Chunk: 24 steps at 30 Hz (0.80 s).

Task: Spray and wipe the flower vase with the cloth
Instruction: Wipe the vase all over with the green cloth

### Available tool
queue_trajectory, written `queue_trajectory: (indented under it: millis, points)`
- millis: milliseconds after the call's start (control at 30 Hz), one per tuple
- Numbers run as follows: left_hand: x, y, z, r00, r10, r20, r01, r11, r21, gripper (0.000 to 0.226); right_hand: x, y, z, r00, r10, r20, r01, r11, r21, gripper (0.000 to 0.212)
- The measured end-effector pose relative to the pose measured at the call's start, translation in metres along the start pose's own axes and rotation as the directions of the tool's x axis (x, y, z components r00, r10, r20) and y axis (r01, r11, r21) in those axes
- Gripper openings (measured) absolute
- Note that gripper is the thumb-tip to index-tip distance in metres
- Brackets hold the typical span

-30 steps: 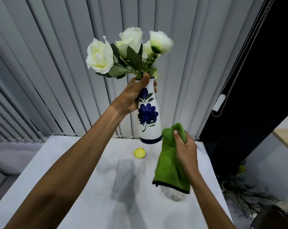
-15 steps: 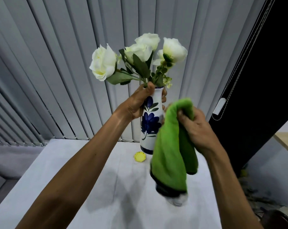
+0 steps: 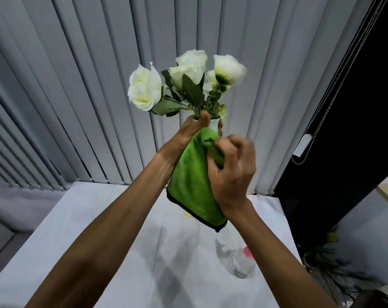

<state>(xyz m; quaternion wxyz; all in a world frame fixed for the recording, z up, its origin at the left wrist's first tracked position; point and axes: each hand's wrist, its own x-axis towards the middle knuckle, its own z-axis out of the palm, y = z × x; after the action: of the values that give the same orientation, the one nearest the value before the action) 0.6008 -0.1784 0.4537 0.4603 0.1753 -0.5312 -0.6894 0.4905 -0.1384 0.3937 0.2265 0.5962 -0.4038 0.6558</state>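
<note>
My left hand (image 3: pixel 192 132) grips the neck of the white vase (image 3: pixel 214 125) and holds it up in the air above the table. Only a sliver of the vase's rim shows; its body is hidden behind the green cloth (image 3: pixel 194 185). White roses (image 3: pixel 145 88) with green leaves stick out of the top. My right hand (image 3: pixel 232 172) is closed on the green cloth and presses it against the front of the vase, covering its blue flower pattern.
A white table (image 3: pixel 99 230) lies below. A clear spray bottle (image 3: pixel 240 262) with a pink top lies on it at the right. A small yellow object (image 3: pixel 187 213) peeks out under the cloth. Grey vertical blinds (image 3: pixel 77 85) hang behind; a dark panel (image 3: pixel 355 107) stands at the right.
My right hand has brought the cloth up from the vase's base and across its front, so the blue pattern is now covered. The vase stays held up in my left hand.
</note>
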Motion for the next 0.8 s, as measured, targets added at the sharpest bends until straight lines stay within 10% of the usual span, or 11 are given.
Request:
queue_trajectory:
  millis: [133, 333, 500, 800]
  points:
    - [0.008, -0.004, -0.01, 0.999, 0.033, -0.039, -0.031, 0.997, 0.066, 0.055, -0.018, -0.006, -0.008, 0.982, -0.116, 0.146, 0.126, 0.99, -0.056, 0.009]
    - [0.018, -0.008, -0.013, 0.98, 0.008, -0.2, 0.026, 0.986, 0.166, 0.102, -0.041, 0.0, -0.019, 0.947, -0.099, 0.304, 0.161, 0.97, -0.183, 0.035]
    - [0.023, -0.015, -0.017, 0.976, -0.018, -0.216, 0.044, 0.992, 0.116, 0.096, -0.063, -0.003, -0.023, 0.83, 0.04, 0.557, 0.14, 0.951, -0.277, 0.096]
    - [0.028, -0.004, -0.016, 0.984, 0.063, -0.168, -0.034, 0.985, 0.17, 0.078, -0.03, 0.001, -0.008, 0.813, 0.238, 0.531, -0.144, 0.966, -0.213, 0.084]
